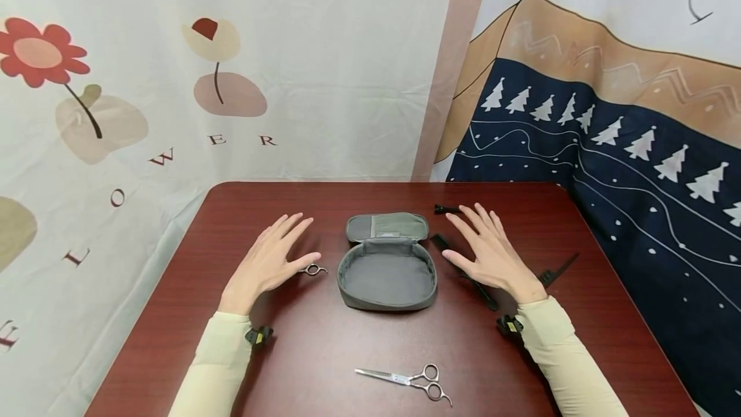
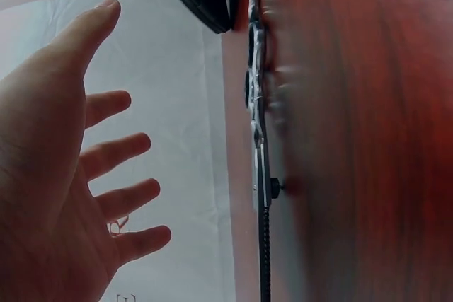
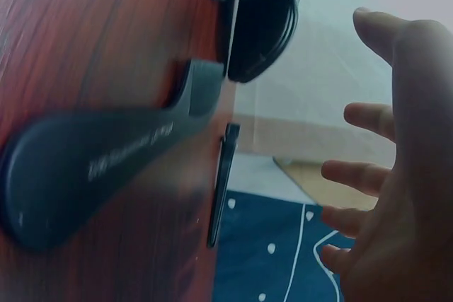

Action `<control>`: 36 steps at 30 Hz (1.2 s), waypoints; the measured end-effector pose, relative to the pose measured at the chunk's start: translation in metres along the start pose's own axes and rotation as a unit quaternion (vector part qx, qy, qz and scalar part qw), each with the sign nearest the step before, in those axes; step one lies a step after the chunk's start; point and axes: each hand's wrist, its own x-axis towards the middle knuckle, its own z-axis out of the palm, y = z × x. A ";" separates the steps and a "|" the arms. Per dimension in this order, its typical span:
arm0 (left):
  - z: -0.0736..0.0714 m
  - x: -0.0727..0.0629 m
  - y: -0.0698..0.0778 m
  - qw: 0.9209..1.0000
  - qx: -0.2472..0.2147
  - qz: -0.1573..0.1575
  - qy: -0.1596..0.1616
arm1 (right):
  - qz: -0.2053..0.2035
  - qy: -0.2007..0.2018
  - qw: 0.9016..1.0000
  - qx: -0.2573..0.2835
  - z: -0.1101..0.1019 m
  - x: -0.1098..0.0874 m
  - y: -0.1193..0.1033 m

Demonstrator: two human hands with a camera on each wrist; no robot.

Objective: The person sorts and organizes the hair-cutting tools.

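Two hands hang over the bench [image 1: 301, 365], and we see nothing held in either. Our left hand [image 1: 269, 262] is above the shears [image 2: 260, 167], whose loops show past the thumb in the head view; its fingers are straight and spread, apart from the metal. Our right hand [image 1: 492, 253] is over the black tool [image 1: 483, 295], near the clip [image 1: 446, 209] and the comb [image 1: 557, 273], its fingers spread too. Between the hands sits the case [image 1: 388, 303], its lid [image 1: 399, 227] folded back and grey lining showing. The scissors [image 1: 399, 378] lie nearer us, well apart from the case, blades together and pointing left.

We judge the step in hand to be a ready pose, with no grasp begun. Any next move calls for choosing a thing, lowering a hand and closing the fingers; we would take shears or scissors by the loops, clear of the blades.
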 end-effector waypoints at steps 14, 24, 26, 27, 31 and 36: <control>0.001 -0.025 -0.002 1.000 0.004 0.001 0.028 | -0.051 -0.013 0.998 0.016 0.010 0.009 -0.029; 0.007 -0.037 -0.006 1.000 0.017 0.008 0.021 | -0.065 -0.024 0.997 0.028 0.021 0.013 -0.038; 0.008 -0.039 -0.007 1.000 0.020 0.012 0.021 | -0.066 -0.027 0.997 0.033 0.023 0.014 -0.039; 0.009 -0.040 -0.008 0.999 0.021 0.015 0.022 | -0.067 -0.028 0.997 0.034 0.024 0.014 -0.040; 0.010 -0.042 -0.009 0.999 0.025 0.022 0.021 | -0.065 -0.039 0.996 0.043 0.024 0.013 -0.044; 0.012 -0.043 -0.010 0.999 0.036 0.030 0.020 | -0.061 -0.049 0.996 0.048 0.026 0.012 -0.045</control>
